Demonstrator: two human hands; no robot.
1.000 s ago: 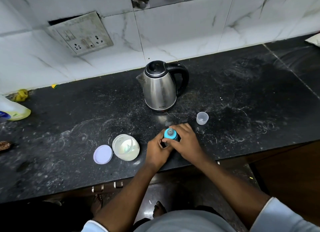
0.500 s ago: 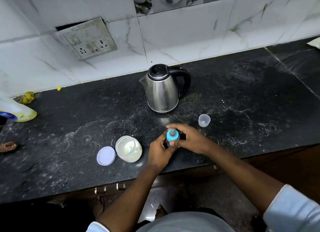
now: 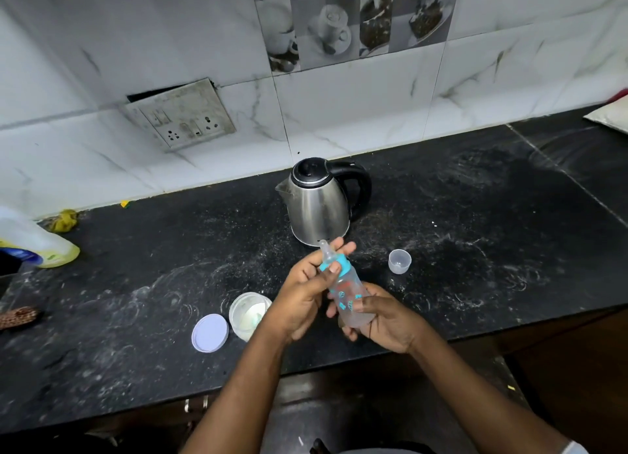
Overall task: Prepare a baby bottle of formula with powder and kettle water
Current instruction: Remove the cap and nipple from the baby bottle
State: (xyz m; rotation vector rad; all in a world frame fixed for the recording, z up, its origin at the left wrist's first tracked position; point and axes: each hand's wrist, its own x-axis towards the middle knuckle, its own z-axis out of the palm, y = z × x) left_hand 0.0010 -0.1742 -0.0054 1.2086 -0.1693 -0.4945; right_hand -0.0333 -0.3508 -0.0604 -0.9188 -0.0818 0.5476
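A clear baby bottle (image 3: 347, 290) with a blue collar and teat is lifted off the black counter (image 3: 475, 236) and tilted, teat pointing up and left. My left hand (image 3: 302, 300) grips its blue collar from the left. My right hand (image 3: 387, 321) holds the bottle's lower body, where cloudy liquid shows. Behind the hands stands a steel kettle (image 3: 319, 205) with a black lid and handle. An open powder jar (image 3: 248, 314) sits left of my hands, with its pale lilac lid (image 3: 210, 333) lying flat beside it.
A small clear cap (image 3: 400, 261) stands on the counter right of the bottle. A white and yellow plastic bottle (image 3: 30, 243) lies at the far left. A loose socket plate (image 3: 180, 115) hangs on the tiled wall. The counter's front edge runs just below my hands.
The bottle stood upright on the counter with both hands at its top. Now it is raised and tilted, my right hand shifted down to its body. The camera has tipped upward.
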